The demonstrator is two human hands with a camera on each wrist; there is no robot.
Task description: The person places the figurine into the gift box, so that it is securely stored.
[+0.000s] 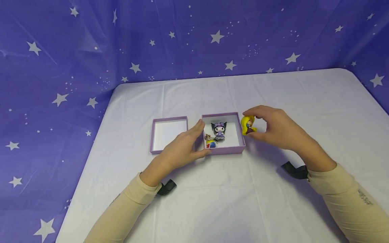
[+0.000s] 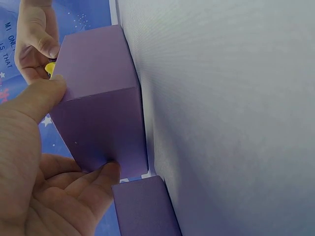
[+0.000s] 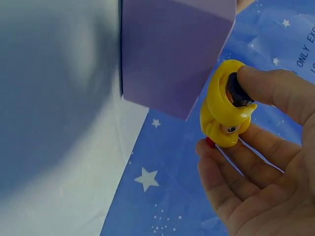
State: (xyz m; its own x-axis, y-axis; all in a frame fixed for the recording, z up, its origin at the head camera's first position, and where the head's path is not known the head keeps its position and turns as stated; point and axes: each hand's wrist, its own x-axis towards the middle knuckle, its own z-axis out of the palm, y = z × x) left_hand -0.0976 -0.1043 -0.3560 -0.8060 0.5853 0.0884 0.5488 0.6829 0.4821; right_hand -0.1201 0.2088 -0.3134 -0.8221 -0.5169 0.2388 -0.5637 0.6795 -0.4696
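Note:
A lilac box (image 1: 227, 150) stands on the table with its top uncovered. Inside it are a black-and-purple hooded figurine (image 1: 219, 131) and a smaller multicoloured figurine (image 1: 210, 141) in the front left corner. My left hand (image 1: 181, 148) grips the box's left side, thumb at the front corner and fingers along the side wall (image 2: 106, 132). Just beyond the right wall, my right hand (image 1: 275, 128) pinches a doll figurine with long yellow hair (image 1: 248, 125) between thumb and fingers. In the right wrist view, the thumb presses the dark base of this doll figurine (image 3: 238, 91).
A shallow lilac box lid (image 1: 153, 135), white inside, lies left of the box, partly behind my left hand. White cloth (image 1: 212, 195) covers the table. A purple curtain with stars (image 1: 194, 37) hangs behind. Black straps (image 1: 166, 187) stick out below both sleeves.

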